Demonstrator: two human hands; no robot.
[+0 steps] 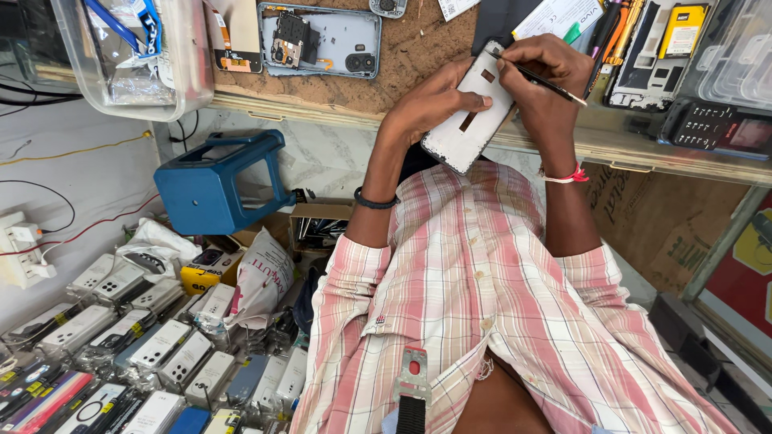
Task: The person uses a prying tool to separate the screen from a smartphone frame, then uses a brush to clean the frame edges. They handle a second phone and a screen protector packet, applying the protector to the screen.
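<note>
My left hand (434, 103), with a black band on its wrist, grips a white phone panel (466, 128) by its left edge and holds it tilted over the edge of the workbench (402, 56). My right hand (547, 72), with a red thread around its wrist, pinches a thin black pointed tool (555, 84). That hand rests against the panel's upper right corner, and the tool's tip points out to the right, off the panel. My pink and white checked shirt (482, 289) fills the lower middle.
An opened phone body (322, 40) lies on the brown bench top, beside a clear plastic box (137, 56). Phone parts and a keypad phone (712, 128) sit at the right. A blue stool (217, 181) and several packed phone covers (145, 345) are on the floor at the left.
</note>
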